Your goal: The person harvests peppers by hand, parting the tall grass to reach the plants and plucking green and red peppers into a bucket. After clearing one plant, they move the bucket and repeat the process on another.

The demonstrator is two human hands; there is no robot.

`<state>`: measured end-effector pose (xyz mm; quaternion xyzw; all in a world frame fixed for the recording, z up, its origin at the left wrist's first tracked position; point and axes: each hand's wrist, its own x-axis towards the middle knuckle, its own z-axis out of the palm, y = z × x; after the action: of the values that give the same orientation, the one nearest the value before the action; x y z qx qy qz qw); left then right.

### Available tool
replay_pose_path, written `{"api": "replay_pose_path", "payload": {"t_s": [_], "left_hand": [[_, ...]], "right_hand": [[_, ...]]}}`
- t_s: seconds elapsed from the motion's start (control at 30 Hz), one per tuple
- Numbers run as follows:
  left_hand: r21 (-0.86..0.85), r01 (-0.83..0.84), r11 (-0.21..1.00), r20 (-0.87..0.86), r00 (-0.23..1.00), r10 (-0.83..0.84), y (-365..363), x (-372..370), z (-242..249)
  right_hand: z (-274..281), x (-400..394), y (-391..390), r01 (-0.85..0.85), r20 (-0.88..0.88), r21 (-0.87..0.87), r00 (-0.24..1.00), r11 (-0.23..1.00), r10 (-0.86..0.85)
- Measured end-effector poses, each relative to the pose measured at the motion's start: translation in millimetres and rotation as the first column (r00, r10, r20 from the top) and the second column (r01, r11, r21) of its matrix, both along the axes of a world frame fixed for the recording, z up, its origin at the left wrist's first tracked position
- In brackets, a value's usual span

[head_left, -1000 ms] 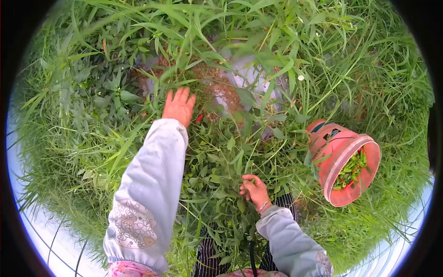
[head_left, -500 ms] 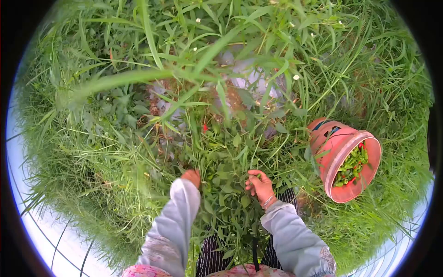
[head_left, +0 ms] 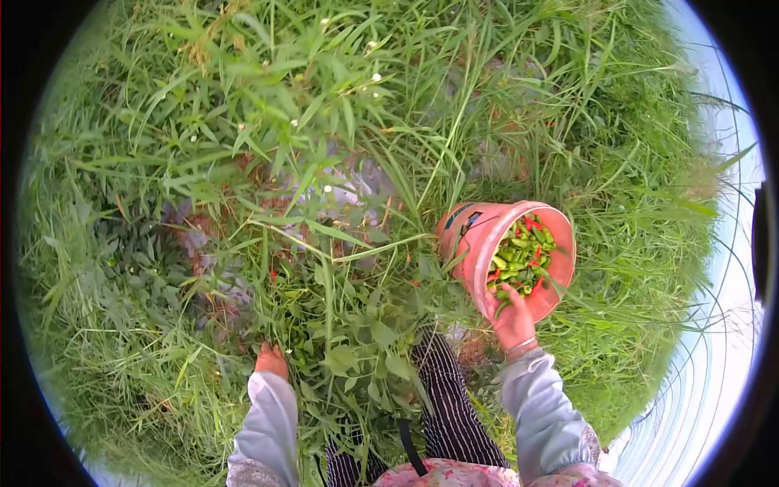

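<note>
My right hand [head_left: 513,323] is at the mouth of a pink-red bucket [head_left: 479,284], its fingers inside the rim. Between thumb and fingers shows a green chili pepper [head_left: 502,305], against the heap of green and red chili peppers [head_left: 527,252] in the bucket. The bucket lies tilted, its opening turned toward the lower right. At the lower left, my left hand [head_left: 273,361] reaches into a leafy chili plant [head_left: 345,357]. Its fingers are bent together and partly covered by leaves, so what they hold is hidden. A red chili [head_left: 274,277] shows among the leaves above it.
Tall grass and weeds [head_left: 243,105] surround the plant and bucket. Pale plastic sheeting [head_left: 349,185] and brown soil [head_left: 199,227] show through gaps. My legs in striped trousers [head_left: 454,398] stand at the plant's near edge, and a long bent grass stem crosses above it.
My right hand has moved from the plant to the right, into the bucket's mouth. My left hand stays low at the plant's left side. The view has shifted right.
</note>
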<state>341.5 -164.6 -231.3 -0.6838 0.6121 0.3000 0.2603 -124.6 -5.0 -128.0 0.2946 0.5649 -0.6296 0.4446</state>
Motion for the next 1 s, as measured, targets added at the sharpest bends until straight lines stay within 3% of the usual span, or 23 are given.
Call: {"api": "replay_pose_path", "payload": {"t_s": [0.1, 0.17, 0.23, 0.27, 0.33, 0.43, 0.47, 0.57, 0.6, 0.73, 0.8, 0.9, 1.0], "left_hand": [[0.104, -0.018, 0.994, 0.036, 0.999, 0.014, -5, -20, 26], [0.221, 0.235, 0.946, 0.050, 0.967, -0.252, 3, -8, 18], [0.109, 0.334, 0.936, 0.097, 0.934, -0.344, 34, 34, -25], [0.136, 0.214, 0.967, 0.105, 0.968, -0.229, 22, 11, 1], [0.182, 0.148, 0.972, 0.115, 0.979, -0.171, -1, -33, 56], [0.171, 0.131, 0.977, 0.171, 0.972, -0.161, -3, -44, 79], [0.192, 0.088, 0.977, 0.186, 0.975, -0.125, -4, -45, 81], [0.231, 0.012, 0.973, 0.220, 0.973, -0.064, 0, -44, 93], [0.250, -0.019, 0.968, 0.248, 0.968, -0.045, 1, -45, 97], [0.217, 0.035, 0.976, 0.263, 0.960, -0.093, -6, -73, 125], [0.179, 0.043, 0.983, 0.256, 0.963, -0.089, -3, -82, 136], [0.308, 0.059, 0.949, 0.336, 0.927, -0.167, -24, -119, 153], [0.298, 0.184, 0.937, 0.214, 0.944, -0.253, -40, -135, 141]], "right_hand": [[-6, -29, 34, 0.077, -0.041, 0.175, 0.997, 0.982, -0.070], [-8, -36, 62, 0.077, -0.052, 0.264, 0.996, 0.961, -0.066], [-7, -35, 87, 0.025, -0.043, 0.305, 0.999, 0.952, -0.013], [-10, -35, 104, -0.019, 0.026, 0.366, 1.000, 0.931, 0.011], [-20, -37, 132, -0.136, 0.175, 0.471, 0.983, 0.871, 0.059], [-22, -36, 139, -0.202, 0.262, 0.673, 0.965, 0.711, 0.026], [-26, -40, 145, -0.268, 0.307, 0.676, 0.949, 0.686, 0.069], [-36, -51, 159, -0.125, 0.195, 0.499, 0.980, 0.858, 0.030], [-46, -60, 168, -0.058, 0.284, 0.217, 0.959, 0.974, -0.006], [-54, -70, 149, 0.151, 0.208, 0.305, 0.953, 0.940, -0.221], [-59, -68, 152, 0.123, 0.209, 0.324, 0.958, 0.938, -0.197], [-56, -69, 149, 0.094, 0.205, 0.296, 0.966, 0.951, -0.159], [-43, -70, 144, 0.086, 0.236, 0.246, 0.961, 0.965, -0.146]]}}
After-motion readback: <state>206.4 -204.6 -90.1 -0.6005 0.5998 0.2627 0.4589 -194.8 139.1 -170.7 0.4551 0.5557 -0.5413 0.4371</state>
